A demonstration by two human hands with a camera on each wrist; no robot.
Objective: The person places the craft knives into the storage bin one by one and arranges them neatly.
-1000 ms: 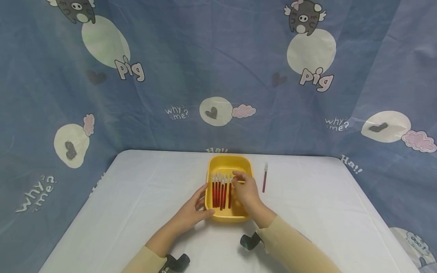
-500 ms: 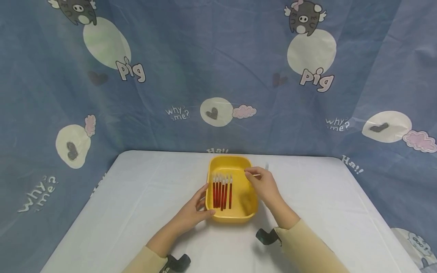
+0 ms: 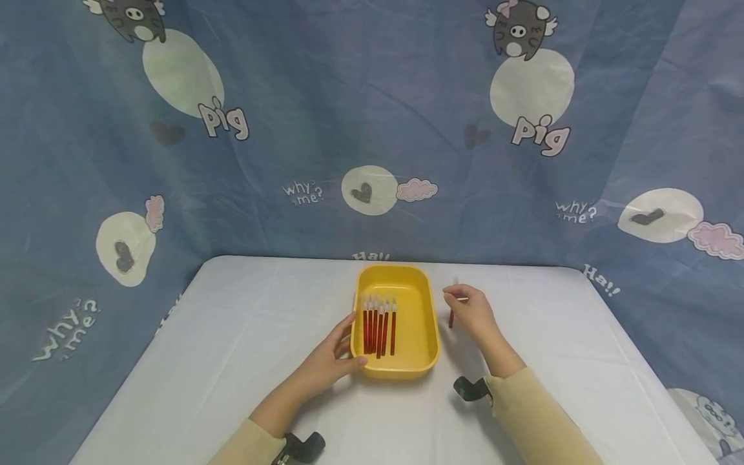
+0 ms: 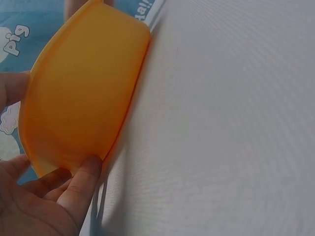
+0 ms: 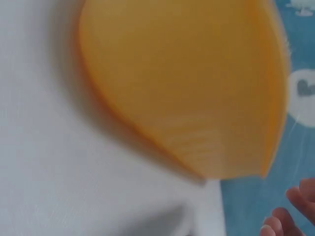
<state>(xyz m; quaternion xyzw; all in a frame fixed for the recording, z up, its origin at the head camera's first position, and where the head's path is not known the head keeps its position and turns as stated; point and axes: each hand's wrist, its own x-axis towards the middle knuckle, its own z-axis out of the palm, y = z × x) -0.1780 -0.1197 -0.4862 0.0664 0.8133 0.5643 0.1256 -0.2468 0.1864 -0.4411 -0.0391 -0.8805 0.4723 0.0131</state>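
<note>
The yellow tray stands on the table with several slim red pens, pale-capped, lying side by side in its left half. My left hand grips the tray's left side, its thumb over the near rim and fingers along the outer wall. To the right of the tray lies one more red pen, partly covered by my right hand. That hand hovers over it with bent thumb and fingers; a gap shows between them. In the right wrist view, only the fingertips show in the lower right corner.
A white cloth covers the table, and a blue printed curtain hangs behind its far edge. Dark wrist cameras are strapped at both sleeves.
My right hand has left the pens inside the tray, crossed the right rim and come over the lone pen. The left hand keeps its grip on the tray.
</note>
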